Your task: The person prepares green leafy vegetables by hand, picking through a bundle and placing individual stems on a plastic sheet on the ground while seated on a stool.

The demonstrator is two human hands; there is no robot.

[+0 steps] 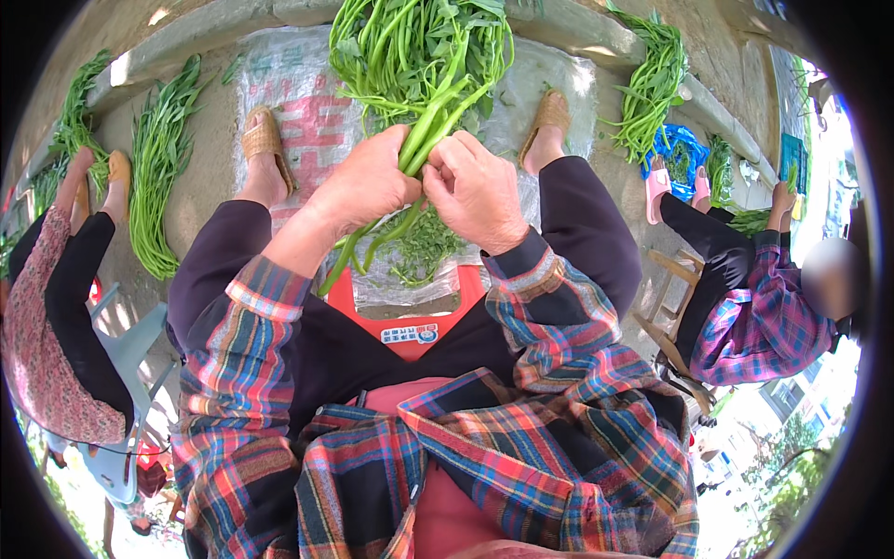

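Note:
My left hand [365, 184] is closed around a few thick green water spinach stems [435, 121], whose cut ends poke out below the fist. Close beside it, my right hand [477, 188] has its fingers curled and pinched against the same stems; the fingertips are partly hidden. Past both hands lies a large heap of leafy water spinach [400, 47], touching the upper ends of the held stems. Under the hands, loose leaf scraps [424, 247] are scattered on a pale plastic sheet [312, 88] with red marks.
A red plastic stool [410, 337] shows between my knees. Bundles of greens lie at left [160, 177] and right [652, 88]. A blue bag [678, 154] sits at far right. Seated people flank me, one on a pale chair [130, 354], one on a wooden chair [666, 303]. A concrete curb [196, 47] runs behind.

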